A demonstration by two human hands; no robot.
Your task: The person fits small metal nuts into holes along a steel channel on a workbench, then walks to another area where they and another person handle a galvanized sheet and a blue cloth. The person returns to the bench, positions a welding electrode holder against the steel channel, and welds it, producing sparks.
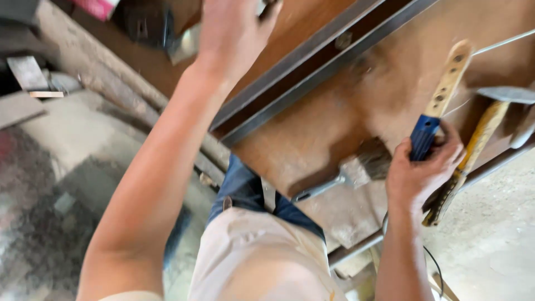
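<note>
2 hands work over a rusty brown table (312, 134). The right hand (423, 170) is closed around the blue grip of a wooden-handled tool (443, 95), whose pale handle runs up and away from the fingers toward the table's far side. The blue part sits inside the fist, thumb and fingers wrapped round it. Just left of that hand lies a paintbrush (351, 173), its dark bristles nearly touching the knuckles, its metal ferrule and handle pointing toward the table's near edge. Just right of the hand a hammer (473, 150) rests on the table, its yellowish wooden handle passing close behind the fingers and its grey head near the frame's right side.

The left hand (234, 33) reaches far up, well apart from the brush and tool, at the top of the frame beside a steel bar (312, 67) that crosses the table diagonally. Its fingers are cut off by the frame, so I cannot tell whether it grips anything. Below, the person's beige trousers (262, 251) show above a grey floor (67, 156).
</note>
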